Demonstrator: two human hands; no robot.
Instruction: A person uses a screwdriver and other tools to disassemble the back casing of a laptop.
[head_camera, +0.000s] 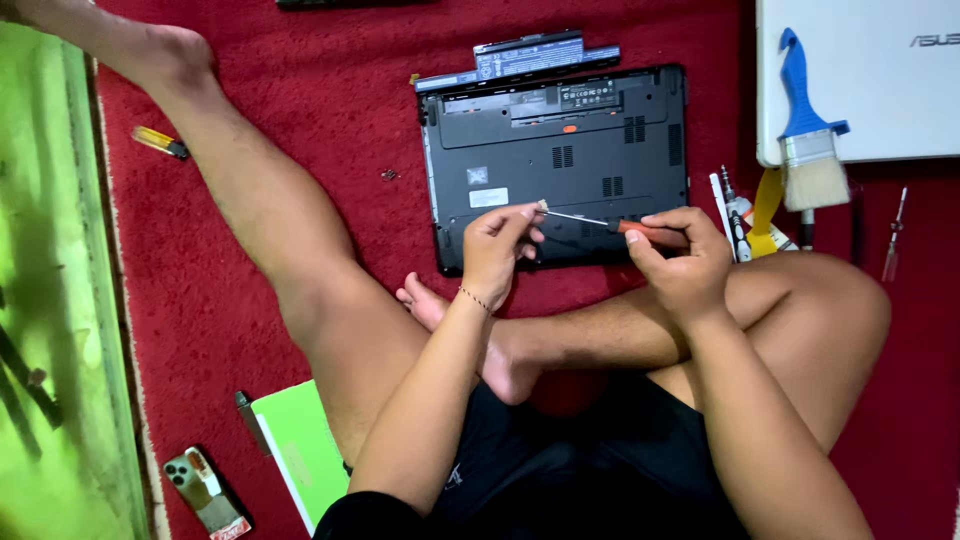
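At the centre of the frame, the right hand (680, 255) grips a red-handled screwdriver (640, 231) with closed fingers. The left hand (497, 250) pinches its thin tip above the black laptop (560, 150), which lies upside down on the red carpet (330, 100).

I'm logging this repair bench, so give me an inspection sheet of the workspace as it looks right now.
Surface: red carpet, green mat at its left edge.
Job's things: black laptop lying base-up; detached battery above it; screwdriver.
Clutter: blue-handled brush, white laptop, small tools, phone, green notebook, lighter, loose screws.
Grippers: right hand grips the screwdriver handle; left hand pinches its tip.
Cables: nothing seen.
Surroundings: person's bare legs on the carpet.
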